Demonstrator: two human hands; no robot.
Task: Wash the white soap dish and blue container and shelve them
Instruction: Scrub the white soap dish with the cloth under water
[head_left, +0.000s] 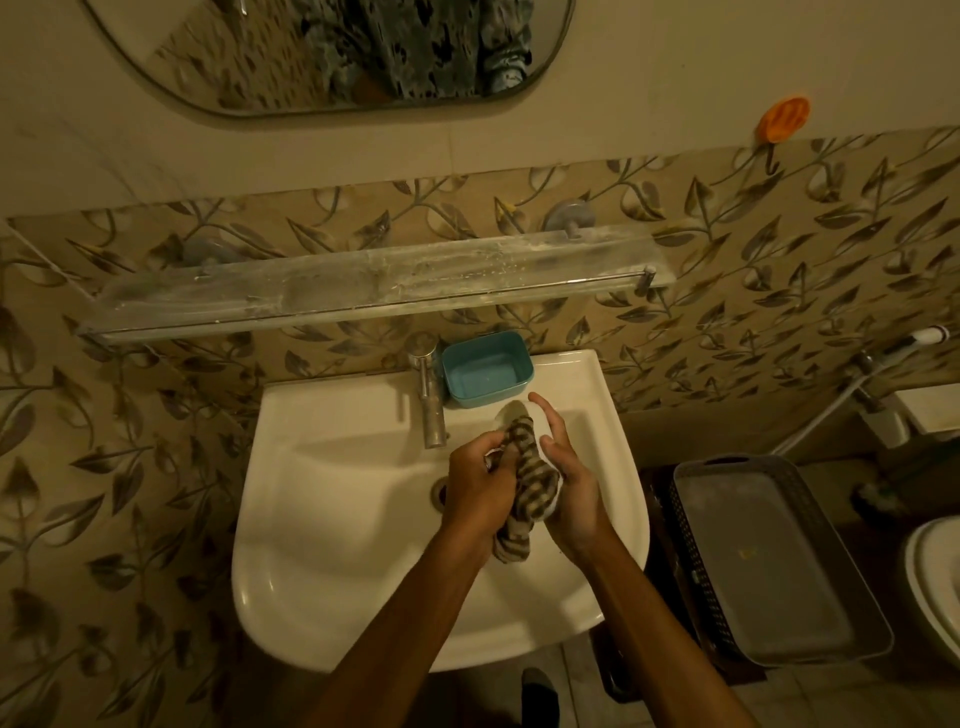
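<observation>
Head view, hands (524, 480) rubbing striped cloth (524, 483) (over sink (322, 519))

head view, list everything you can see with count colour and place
mirror: 1, on wall, top
hook: 1, orange, on wall, upper right
shelf: 1, clear glass, above sink
tap: 1, chrome, back of sink
blue container: 1, on sink rim right of tap
sink: 1, white, centre
striped cloth: 1, brown and white, between the hands
soap dish: 1, white, mostly hidden behind the cloth
basket: 1, grey, right of sink
left hand: gripping cloth
right hand: holding the dish
</observation>
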